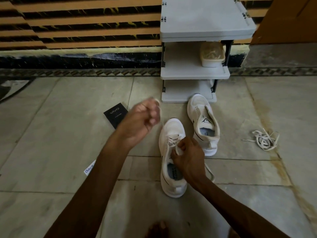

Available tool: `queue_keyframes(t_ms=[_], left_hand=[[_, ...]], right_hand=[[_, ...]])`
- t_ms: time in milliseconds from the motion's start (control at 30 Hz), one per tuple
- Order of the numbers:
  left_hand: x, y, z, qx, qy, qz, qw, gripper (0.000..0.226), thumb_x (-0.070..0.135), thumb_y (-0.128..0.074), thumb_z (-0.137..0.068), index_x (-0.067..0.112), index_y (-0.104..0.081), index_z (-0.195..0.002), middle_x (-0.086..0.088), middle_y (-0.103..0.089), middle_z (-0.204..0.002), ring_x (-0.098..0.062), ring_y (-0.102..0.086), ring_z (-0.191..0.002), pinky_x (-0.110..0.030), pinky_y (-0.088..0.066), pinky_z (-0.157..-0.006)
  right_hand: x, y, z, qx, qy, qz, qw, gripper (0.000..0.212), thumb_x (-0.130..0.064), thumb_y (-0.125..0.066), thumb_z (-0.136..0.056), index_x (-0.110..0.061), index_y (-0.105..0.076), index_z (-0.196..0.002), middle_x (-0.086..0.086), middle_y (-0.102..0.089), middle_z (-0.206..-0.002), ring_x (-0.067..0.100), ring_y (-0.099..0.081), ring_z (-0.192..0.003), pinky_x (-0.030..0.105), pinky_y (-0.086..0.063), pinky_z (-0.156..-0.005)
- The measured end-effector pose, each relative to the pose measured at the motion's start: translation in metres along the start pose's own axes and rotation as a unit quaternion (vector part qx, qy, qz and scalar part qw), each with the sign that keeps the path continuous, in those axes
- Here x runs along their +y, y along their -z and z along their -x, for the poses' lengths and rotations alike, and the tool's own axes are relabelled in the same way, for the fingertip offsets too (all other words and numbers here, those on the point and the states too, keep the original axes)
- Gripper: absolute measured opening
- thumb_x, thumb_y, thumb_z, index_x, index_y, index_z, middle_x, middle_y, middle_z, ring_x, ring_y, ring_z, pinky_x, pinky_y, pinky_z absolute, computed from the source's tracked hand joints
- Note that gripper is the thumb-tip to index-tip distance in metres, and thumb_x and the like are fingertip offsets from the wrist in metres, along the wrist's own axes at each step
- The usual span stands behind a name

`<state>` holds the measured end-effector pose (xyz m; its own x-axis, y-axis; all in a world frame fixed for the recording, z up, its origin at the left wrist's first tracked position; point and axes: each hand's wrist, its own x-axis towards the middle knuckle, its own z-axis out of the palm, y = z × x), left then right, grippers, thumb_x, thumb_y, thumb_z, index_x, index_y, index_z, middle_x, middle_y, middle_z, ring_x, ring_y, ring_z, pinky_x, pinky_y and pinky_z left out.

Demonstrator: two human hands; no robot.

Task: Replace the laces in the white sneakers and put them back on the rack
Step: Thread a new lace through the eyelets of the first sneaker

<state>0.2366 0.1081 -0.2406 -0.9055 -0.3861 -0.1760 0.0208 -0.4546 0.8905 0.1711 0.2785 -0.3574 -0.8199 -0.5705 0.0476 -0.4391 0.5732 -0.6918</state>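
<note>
Two white sneakers stand on the tiled floor. The near sneaker (171,133) has a cream lace partly threaded through its eyelets. My right hand (188,157) rests on its tongue and pinches the lace there. My left hand (145,119) is raised and blurred to the sneaker's left, fingers curled round the lace end, which runs taut down to the eyelets. The far sneaker (204,122) has no lace and lies just in front of the grey shoe rack (193,74). A loose tangle of laces (264,140) lies on the floor to the right.
A lidded plastic box (212,54) with laces inside sits on the rack's middle shelf. A black phone box (115,115) lies on the floor behind my left hand. A small white packet (90,169) peeks out beside my left forearm. My foot (157,229) shows at the bottom edge.
</note>
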Motion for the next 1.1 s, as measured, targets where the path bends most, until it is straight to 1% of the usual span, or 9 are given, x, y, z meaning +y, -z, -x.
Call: queue_keyframes(t_ms=[67, 167, 400, 567, 667, 767, 900, 1000, 1100], left_hand=[[0.023, -0.004, -0.001, -0.045, -0.095, 0.201, 0.974, 0.028, -0.006, -0.043, -0.085, 0.016, -0.057, -0.077, 0.005, -0.054, -0.061, -0.005, -0.048, -0.054, -0.017, -0.041, -0.057], [0.049, -0.016, -0.002, -0.137, -0.187, 0.308, 0.923, 0.031, -0.01, -0.04, -0.082, 0.013, -0.06, -0.079, 0.001, -0.057, -0.064, -0.009, -0.051, -0.055, -0.021, -0.043, -0.059], [0.056, -0.055, 0.002, -0.218, -0.188, 0.329, 0.9, 0.037, -0.006, -0.031, -0.086, 0.011, -0.064, -0.08, 0.001, -0.057, -0.064, -0.009, -0.049, -0.054, -0.019, -0.036, -0.056], [0.048, -0.052, 0.016, -0.002, -0.08, -0.003, 0.997, 0.021, 0.001, -0.049, -0.091, 0.013, -0.058, -0.106, 0.004, -0.057, -0.066, -0.004, -0.05, -0.055, -0.013, -0.042, -0.051], [0.025, -0.043, 0.019, 0.111, -0.027, -0.317, 0.942, 0.021, 0.009, -0.054, -0.096, 0.014, -0.047, -0.115, -0.002, -0.066, -0.071, -0.009, -0.057, -0.058, -0.016, -0.044, -0.053], [-0.007, -0.034, 0.017, 0.166, -0.001, -0.469, 0.868, 0.025, 0.009, -0.058, -0.094, 0.015, -0.042, -0.111, -0.006, -0.068, -0.075, -0.011, -0.062, -0.06, -0.016, -0.044, -0.053], [-0.041, -0.031, 0.016, 0.105, 0.058, -0.493, 0.862, 0.005, 0.008, -0.062, -0.091, 0.012, -0.061, -0.089, -0.001, -0.07, -0.073, -0.006, -0.066, -0.06, -0.019, -0.053, -0.061], [-0.065, -0.033, 0.014, 0.091, 0.071, -0.524, 0.844, 0.016, 0.008, -0.065, -0.086, 0.02, -0.067, -0.075, 0.005, -0.069, -0.069, -0.009, -0.067, -0.065, -0.02, -0.052, -0.066], [-0.087, -0.037, 0.011, 0.109, 0.039, -0.564, 0.817, 0.015, 0.008, -0.067, -0.085, 0.022, -0.07, -0.079, 0.008, -0.068, -0.076, -0.015, -0.066, -0.078, -0.036, -0.054, -0.084]], right_hand=[[0.0, 0.001, 0.001, -0.007, 0.003, -0.001, 1.0, 0.03, -0.024, -0.079, -0.071, -0.017, -0.057, -0.09, -0.006, -0.054, -0.084, 0.011, -0.054, -0.071, 0.019, -0.042, -0.062], [-0.003, 0.002, 0.001, -0.014, -0.002, -0.001, 1.0, 0.03, -0.025, -0.079, -0.073, -0.015, -0.06, -0.093, -0.002, -0.06, -0.088, 0.012, -0.056, -0.074, 0.022, -0.045, -0.066], [-0.006, 0.005, 0.0, -0.036, -0.005, 0.028, 0.999, 0.033, -0.028, -0.078, -0.075, -0.014, -0.06, -0.1, 0.0, -0.061, -0.095, 0.012, -0.055, -0.078, 0.02, -0.04, -0.068], [-0.009, 0.021, -0.013, -0.09, 0.0, 0.037, 0.995, 0.031, -0.03, -0.08, -0.072, -0.019, -0.06, -0.093, -0.002, -0.064, -0.087, 0.012, -0.06, -0.076, 0.025, -0.048, -0.068], [-0.007, 0.038, -0.018, -0.113, -0.017, 0.028, 0.993, 0.02, -0.028, -0.082, -0.07, -0.018, -0.066, -0.077, -0.004, -0.068, -0.073, 0.011, -0.063, -0.068, 0.02, -0.046, -0.063], [-0.003, 0.045, -0.014, -0.131, -0.017, 0.019, 0.991, 0.013, -0.029, -0.078, -0.078, -0.02, -0.07, -0.074, -0.007, -0.069, -0.071, 0.004, -0.063, -0.065, 0.006, -0.037, -0.053], [0.005, 0.046, -0.015, -0.144, -0.032, -0.018, 0.989, 0.01, -0.026, -0.073, -0.084, -0.016, -0.073, -0.086, -0.005, -0.069, -0.08, 0.005, -0.063, -0.07, 0.011, -0.047, -0.061], [0.009, 0.048, -0.019, -0.178, -0.068, -0.057, 0.98, 0.008, -0.019, -0.07, -0.087, -0.012, -0.073, -0.091, 0.0, -0.071, -0.085, 0.01, -0.066, -0.074, 0.027, -0.057, -0.072], [0.015, 0.053, -0.02, -0.205, -0.124, -0.148, 0.959, 0.008, -0.014, -0.068, -0.088, -0.01, -0.074, -0.092, 0.007, -0.073, -0.085, 0.018, -0.07, -0.079, 0.033, -0.06, -0.076]])
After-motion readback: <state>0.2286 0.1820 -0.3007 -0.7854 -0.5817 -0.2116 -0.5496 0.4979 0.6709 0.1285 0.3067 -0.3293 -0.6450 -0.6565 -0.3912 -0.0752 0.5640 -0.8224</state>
